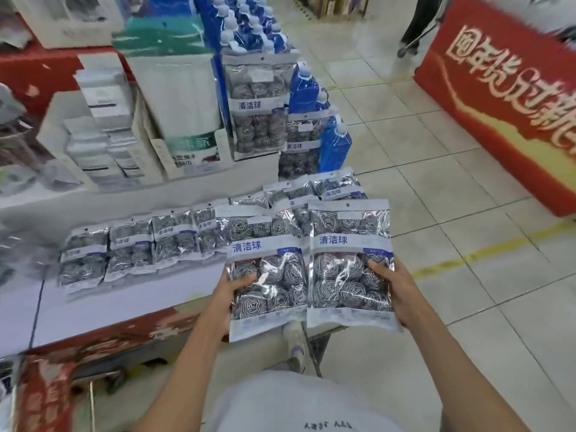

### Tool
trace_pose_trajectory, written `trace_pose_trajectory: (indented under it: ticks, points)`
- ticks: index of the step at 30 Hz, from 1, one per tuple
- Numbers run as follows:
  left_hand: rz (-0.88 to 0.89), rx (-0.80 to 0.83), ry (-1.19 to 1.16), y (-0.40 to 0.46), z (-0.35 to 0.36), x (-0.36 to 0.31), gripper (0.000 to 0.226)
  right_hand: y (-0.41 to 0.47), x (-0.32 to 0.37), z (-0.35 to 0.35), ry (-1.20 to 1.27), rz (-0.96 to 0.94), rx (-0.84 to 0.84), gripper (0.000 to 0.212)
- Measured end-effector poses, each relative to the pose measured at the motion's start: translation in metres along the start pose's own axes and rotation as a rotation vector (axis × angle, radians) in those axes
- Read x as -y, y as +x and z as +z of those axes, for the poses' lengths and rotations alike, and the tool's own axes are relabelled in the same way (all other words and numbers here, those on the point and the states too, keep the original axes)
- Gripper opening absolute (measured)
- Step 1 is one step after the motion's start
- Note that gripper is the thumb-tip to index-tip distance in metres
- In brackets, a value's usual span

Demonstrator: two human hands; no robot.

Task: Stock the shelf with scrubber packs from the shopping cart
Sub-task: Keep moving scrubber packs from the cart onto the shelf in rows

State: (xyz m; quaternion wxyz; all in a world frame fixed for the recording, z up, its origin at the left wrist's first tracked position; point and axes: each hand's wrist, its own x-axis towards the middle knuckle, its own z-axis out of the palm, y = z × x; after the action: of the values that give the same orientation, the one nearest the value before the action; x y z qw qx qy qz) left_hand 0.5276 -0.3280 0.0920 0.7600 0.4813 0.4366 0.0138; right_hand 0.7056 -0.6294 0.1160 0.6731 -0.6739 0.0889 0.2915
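On the white shelf (103,304) a row of scrubber packs (131,251) already lies flat, each one lapping the next, running from the left toward the far right end. Nearer the body, the left hand (229,291) grips one pack (266,275) by its left edge, thumb curled over the front. Just beside it the right hand (394,291) grips a second pack (349,263) by its right edge in the same way — the two packs sit edge to edge, held above the shelf's front. Only a bit of the cart (314,344) frame shows below them. To do this well, I would set them down one at a time, label up and squared with the row — lapped like their neighbours, so none slides off the front lip.
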Motion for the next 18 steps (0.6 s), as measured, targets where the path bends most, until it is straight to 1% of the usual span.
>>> trace_pose_trajectory:
  ticks: [2,3,6,9,10,13,14,16,18]
  points:
    - [-0.03,0.021,-0.021,0.019,0.02,-0.009,0.07,0.023,0.014,-0.009,-0.01,0.026,-0.004,0.098]
    - [-0.041,0.024,-0.027,0.029,0.03,-0.012,0.071,0.037,0.021,-0.015,-0.013,0.038,-0.008,0.097]
    - [-0.073,0.038,-0.041,0.059,0.057,-0.024,0.082,0.082,0.042,-0.032,-0.071,0.071,-0.015,0.072]
    - [-0.084,0.034,-0.05,0.089,0.083,-0.036,0.073,0.128,0.061,-0.044,-0.127,0.094,-0.007,0.055]
    - [-0.095,0.024,-0.051,0.099,0.089,-0.039,0.072,0.141,0.067,-0.047,-0.13,0.101,-0.007,0.053]
    - [-0.152,0.0,-0.046,0.125,0.106,-0.045,0.081,0.178,0.082,-0.054,-0.141,0.145,0.004,0.052]
    - [-0.17,-0.009,-0.049,0.131,0.111,-0.047,0.08,0.19,0.085,-0.056,-0.14,0.157,0.011,0.051]
    - [-0.2,-0.036,-0.053,0.146,0.121,-0.05,0.069,0.216,0.091,-0.058,-0.143,0.182,0.018,0.047]
    - [-0.214,-0.05,-0.045,0.159,0.133,-0.056,0.069,0.244,0.098,-0.059,-0.156,0.201,0.039,0.048]
